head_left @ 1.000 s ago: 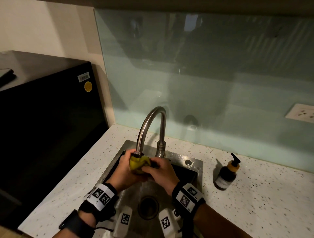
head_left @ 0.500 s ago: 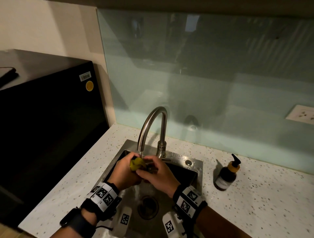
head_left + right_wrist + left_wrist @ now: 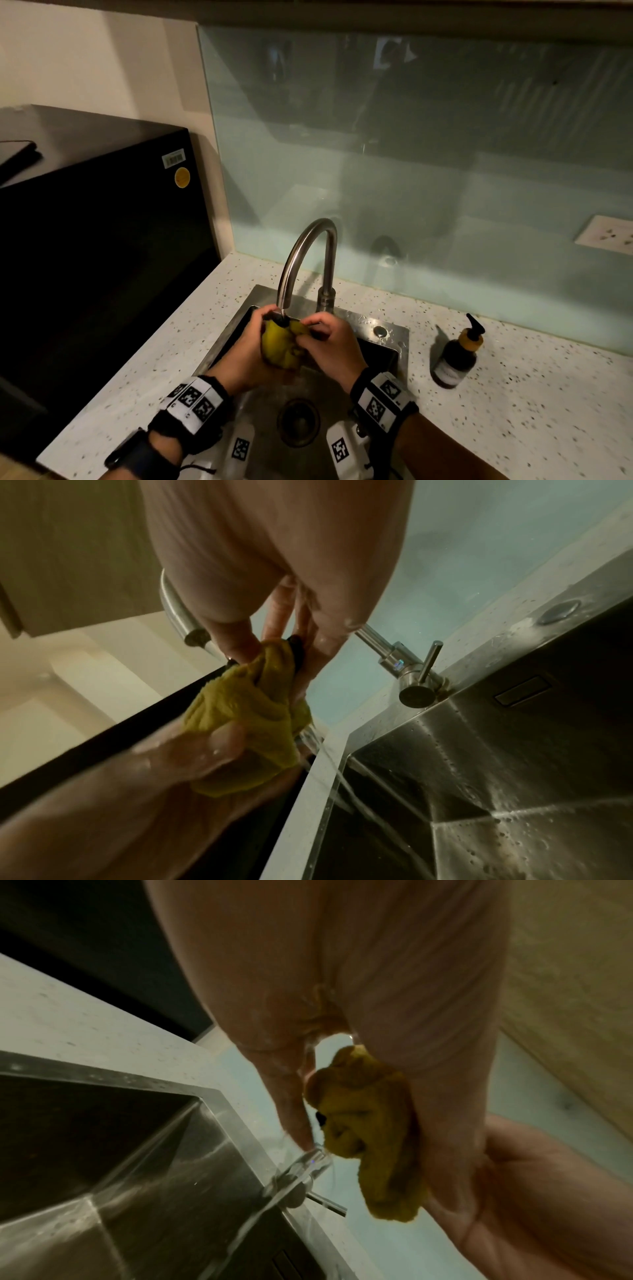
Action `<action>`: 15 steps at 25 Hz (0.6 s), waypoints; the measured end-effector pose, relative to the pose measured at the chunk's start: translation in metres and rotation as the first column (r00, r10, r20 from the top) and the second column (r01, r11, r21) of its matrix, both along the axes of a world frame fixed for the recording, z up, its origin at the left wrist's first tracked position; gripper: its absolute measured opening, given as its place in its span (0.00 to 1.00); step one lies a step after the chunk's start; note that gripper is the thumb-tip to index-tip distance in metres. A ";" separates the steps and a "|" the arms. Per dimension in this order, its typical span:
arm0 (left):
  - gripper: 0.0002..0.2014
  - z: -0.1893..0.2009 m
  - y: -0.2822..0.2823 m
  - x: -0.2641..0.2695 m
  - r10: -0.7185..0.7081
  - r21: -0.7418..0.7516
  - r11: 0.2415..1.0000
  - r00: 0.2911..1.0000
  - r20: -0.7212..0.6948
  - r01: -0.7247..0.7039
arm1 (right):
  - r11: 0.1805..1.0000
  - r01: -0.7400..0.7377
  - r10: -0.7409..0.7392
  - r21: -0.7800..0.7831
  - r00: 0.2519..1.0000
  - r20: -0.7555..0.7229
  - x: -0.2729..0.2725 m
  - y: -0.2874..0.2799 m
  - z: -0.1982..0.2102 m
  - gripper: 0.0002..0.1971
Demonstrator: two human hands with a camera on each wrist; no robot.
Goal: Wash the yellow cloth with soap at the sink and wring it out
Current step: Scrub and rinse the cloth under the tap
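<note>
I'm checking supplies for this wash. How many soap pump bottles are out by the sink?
1. The soap pump bottle stands upright on the speckled countertop, to the right of the sink. Nothing else like it shows, though the views do not cover the whole counter.

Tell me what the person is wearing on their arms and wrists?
Both forearms are bare, with no sleeves. Each wrist has a black band carrying white blocks printed with black square codes. A white camera box with the same kind of code hangs under each wrist. The left arm also wears a dark watch.
</note>
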State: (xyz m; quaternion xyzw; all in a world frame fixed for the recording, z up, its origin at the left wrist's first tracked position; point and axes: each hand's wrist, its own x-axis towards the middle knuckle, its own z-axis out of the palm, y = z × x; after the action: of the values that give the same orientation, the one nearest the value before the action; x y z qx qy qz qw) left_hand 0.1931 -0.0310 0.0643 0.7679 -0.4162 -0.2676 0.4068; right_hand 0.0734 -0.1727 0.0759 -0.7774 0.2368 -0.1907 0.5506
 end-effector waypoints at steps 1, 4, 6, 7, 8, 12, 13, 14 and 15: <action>0.52 0.004 0.000 -0.001 -0.013 -0.027 1.000 1.000 -0.020 0.013 | 1.000 -0.004 0.004 0.013 1.000 0.013 -0.001 -0.002 0.001 0.08; 0.40 0.006 0.000 -0.005 -0.012 -0.065 0.998 0.994 -0.106 0.005 | 0.997 -0.074 0.074 0.012 0.997 -0.003 -0.001 0.002 0.000 0.11; 0.34 0.004 -0.005 -0.008 0.057 -0.044 0.997 0.996 -0.073 -0.060 | 0.997 -0.074 0.074 -0.001 0.997 -0.017 0.000 0.007 -0.005 0.12; 0.30 0.003 -0.008 -0.007 0.104 -0.031 0.994 0.993 -0.052 -0.106 | 0.998 -0.059 0.059 0.016 0.998 -0.023 0.001 0.008 -0.006 0.13; 0.27 -0.001 -0.009 -0.004 0.145 0.001 0.989 0.989 -0.006 -0.145 | 0.997 -0.057 0.059 0.058 0.998 -0.029 0.001 0.009 -0.006 0.15; 0.17 -0.009 -0.013 0.001 0.119 0.089 0.986 0.972 0.204 -0.139 | 0.979 -0.165 0.168 0.122 0.986 -0.013 0.002 0.016 -0.007 0.21; 0.13 -0.009 -0.014 0.000 0.087 0.100 0.988 0.964 0.251 -0.115 | 0.983 -0.177 0.178 0.043 0.984 -0.017 0.002 0.018 -0.009 0.22; 0.11 -0.009 -0.015 -0.001 0.066 0.095 0.991 0.958 0.279 -0.096 | 0.985 -0.169 0.169 -0.033 0.986 -0.017 0.002 0.020 -0.010 0.22; 0.12 -0.010 -0.015 0.000 0.055 0.099 0.991 0.958 0.283 -0.086 | 0.986 -0.146 0.146 -0.077 0.989 -0.010 0.003 0.020 -0.011 0.21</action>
State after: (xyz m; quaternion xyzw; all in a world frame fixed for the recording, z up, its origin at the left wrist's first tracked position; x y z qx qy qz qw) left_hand 0.1926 -0.0462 0.0542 0.8336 -0.4265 -0.1645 0.3102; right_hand 0.0761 -0.1524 0.0650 -0.8139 0.1729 -0.1574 0.5319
